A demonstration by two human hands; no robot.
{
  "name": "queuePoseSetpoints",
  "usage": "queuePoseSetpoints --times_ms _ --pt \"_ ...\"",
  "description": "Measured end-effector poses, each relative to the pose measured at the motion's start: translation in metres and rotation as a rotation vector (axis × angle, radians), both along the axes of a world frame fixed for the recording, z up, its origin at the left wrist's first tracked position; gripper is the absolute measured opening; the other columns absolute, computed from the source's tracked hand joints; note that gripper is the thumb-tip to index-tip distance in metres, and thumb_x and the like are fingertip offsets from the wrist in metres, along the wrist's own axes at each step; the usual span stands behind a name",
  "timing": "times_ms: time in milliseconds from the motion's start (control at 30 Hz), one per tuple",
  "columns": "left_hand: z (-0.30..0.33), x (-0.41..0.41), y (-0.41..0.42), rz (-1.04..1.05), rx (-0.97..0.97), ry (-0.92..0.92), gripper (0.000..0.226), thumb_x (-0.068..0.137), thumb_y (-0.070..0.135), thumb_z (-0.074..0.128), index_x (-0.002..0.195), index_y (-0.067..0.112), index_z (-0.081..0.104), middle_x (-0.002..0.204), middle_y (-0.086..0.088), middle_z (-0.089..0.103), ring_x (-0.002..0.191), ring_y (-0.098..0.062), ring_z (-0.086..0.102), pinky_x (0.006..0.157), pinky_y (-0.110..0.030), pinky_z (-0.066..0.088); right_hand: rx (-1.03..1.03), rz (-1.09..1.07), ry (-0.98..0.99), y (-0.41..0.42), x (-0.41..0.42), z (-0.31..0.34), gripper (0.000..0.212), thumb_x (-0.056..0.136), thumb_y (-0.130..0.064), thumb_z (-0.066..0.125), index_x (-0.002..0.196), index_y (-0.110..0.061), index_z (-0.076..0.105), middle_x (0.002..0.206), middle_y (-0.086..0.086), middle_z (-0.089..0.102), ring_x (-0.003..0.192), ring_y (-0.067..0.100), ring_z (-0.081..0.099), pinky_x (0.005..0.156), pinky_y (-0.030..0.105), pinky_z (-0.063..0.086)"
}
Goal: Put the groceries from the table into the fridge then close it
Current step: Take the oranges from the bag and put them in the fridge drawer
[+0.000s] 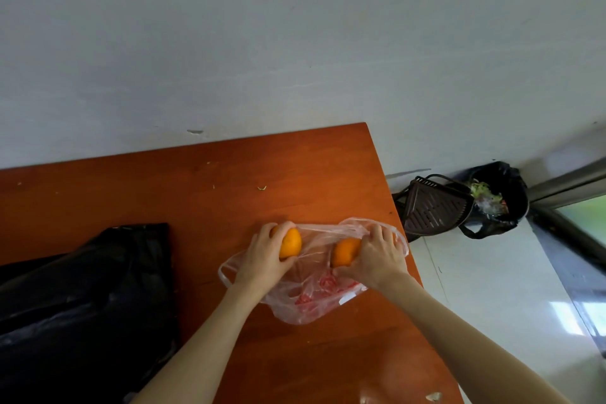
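Observation:
Two oranges sit over a thin clear plastic bag (311, 298) with red print, which lies crumpled on the reddish-brown wooden table (203, 180) near its right edge. My left hand (265, 256) is closed around the left orange (291, 243). My right hand (377, 256) grips the right orange (344, 252), with part of the bag's film draped around it. The fridge is not in view.
A large black plastic bag (85, 302) lies on the table at the left. Past the table's right edge, on the pale floor, stand a dark brown slatted basket (433, 210) and a black-lined bin (498, 197) holding scraps. A white wall runs behind the table.

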State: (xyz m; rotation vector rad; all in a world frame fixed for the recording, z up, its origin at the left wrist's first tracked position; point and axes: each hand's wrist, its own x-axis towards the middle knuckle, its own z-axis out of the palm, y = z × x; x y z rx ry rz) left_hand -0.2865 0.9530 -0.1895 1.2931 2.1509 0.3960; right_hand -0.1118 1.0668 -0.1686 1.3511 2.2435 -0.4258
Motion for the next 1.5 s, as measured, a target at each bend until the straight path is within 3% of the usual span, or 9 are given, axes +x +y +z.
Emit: queuePoseSetpoints --times_ms 167,300,533,800,1033,1200,1300,1367,1500 --pt "0.002 0.009 -0.004 0.093 0.033 0.024 0.058 0.081 0.029 0.069 0.131 0.031 0.039 0.135 -0.008 0.027 0.112 -0.027 0.052 0.085 -0.030 0.049 -0.009 0.050 0.030 -0.014 0.009 -0.009 0.097 0.073 -0.061 0.064 0.143 -0.012 0.018 0.138 0.007 0.039 0.131 0.026 0.035 0.111 0.045 0.020" --pt "0.004 0.006 -0.005 0.136 -0.003 -0.044 0.058 0.082 0.032 0.068 0.132 0.030 0.039 0.131 -0.007 0.032 0.107 -0.028 0.054 0.081 -0.030 0.049 0.014 0.045 0.147 -0.022 0.019 -0.010 0.089 0.074 -0.058 0.065 0.139 -0.014 0.023 0.133 0.005 0.043 0.128 0.025 0.039 0.112 0.043 0.019" --pt "0.008 0.002 -0.015 0.242 -0.039 -0.158 0.060 0.081 0.040 0.067 0.134 0.031 0.039 0.127 -0.005 0.042 0.109 -0.023 0.051 0.082 -0.027 0.041 0.048 0.017 0.395 -0.028 0.028 -0.009 0.086 0.067 -0.056 0.072 0.134 -0.016 0.034 0.135 0.004 0.034 0.131 0.024 0.028 0.112 0.043 0.023" --pt "0.028 0.006 -0.020 0.233 0.120 -0.107 0.059 0.082 0.037 0.067 0.134 0.027 0.041 0.126 -0.006 0.045 0.120 -0.021 0.038 0.090 -0.027 0.035 0.138 -0.120 0.733 -0.036 0.024 0.007 0.081 0.058 -0.065 0.070 0.118 -0.015 0.048 0.131 0.006 0.040 0.121 0.024 0.037 0.094 0.039 0.038" --pt "0.064 0.007 -0.022 0.233 0.372 -0.063 0.061 0.081 0.028 0.070 0.135 0.023 0.042 0.132 -0.004 0.043 0.110 -0.008 0.044 0.084 -0.021 0.038 0.123 -0.165 0.943 -0.036 0.004 0.044 0.078 0.066 -0.041 0.081 0.128 -0.021 0.039 0.123 -0.004 0.045 0.109 0.010 0.043 0.090 0.026 0.033" --pt "0.082 0.003 -0.034 0.250 0.389 -0.121 0.064 0.082 0.033 0.067 0.138 0.026 0.038 0.136 -0.002 0.043 0.115 -0.015 0.048 0.088 -0.025 0.042 0.102 -0.392 1.102 -0.047 -0.009 0.070 0.077 0.068 -0.031 0.081 0.128 -0.025 0.035 0.119 -0.014 0.036 0.106 0.003 0.039 0.078 0.007 0.032" --pt "0.092 0.003 -0.046 0.290 0.399 -0.188 0.059 0.084 0.035 0.065 0.136 0.026 0.041 0.135 -0.003 0.047 0.107 -0.011 0.048 0.083 -0.024 0.040 0.139 -0.417 1.144 -0.064 -0.002 0.076 0.076 0.066 -0.032 0.082 0.123 -0.033 0.032 0.125 -0.006 0.041 0.111 0.013 0.047 0.084 0.019 0.042" --pt "0.099 0.005 -0.057 0.285 0.416 -0.245 0.054 0.085 0.037 0.063 0.134 0.026 0.043 0.133 -0.003 0.049 0.104 -0.010 0.047 0.081 -0.025 0.041 0.189 -0.448 1.136 -0.081 0.009 0.082 0.078 0.066 -0.032 0.082 0.126 -0.031 0.032 0.126 -0.006 0.040 0.110 0.009 0.046 0.085 0.019 0.040" --pt "0.110 0.026 -0.069 0.060 0.467 -0.338 0.053 0.080 0.034 0.069 0.128 0.030 0.046 0.128 0.005 0.050 0.112 -0.011 0.049 0.083 -0.023 0.044 0.353 -0.506 1.085 -0.129 0.043 0.094 0.083 0.067 -0.033 0.081 0.134 -0.019 0.033 0.128 -0.004 0.038 0.108 0.006 0.041 0.088 0.021 0.039"
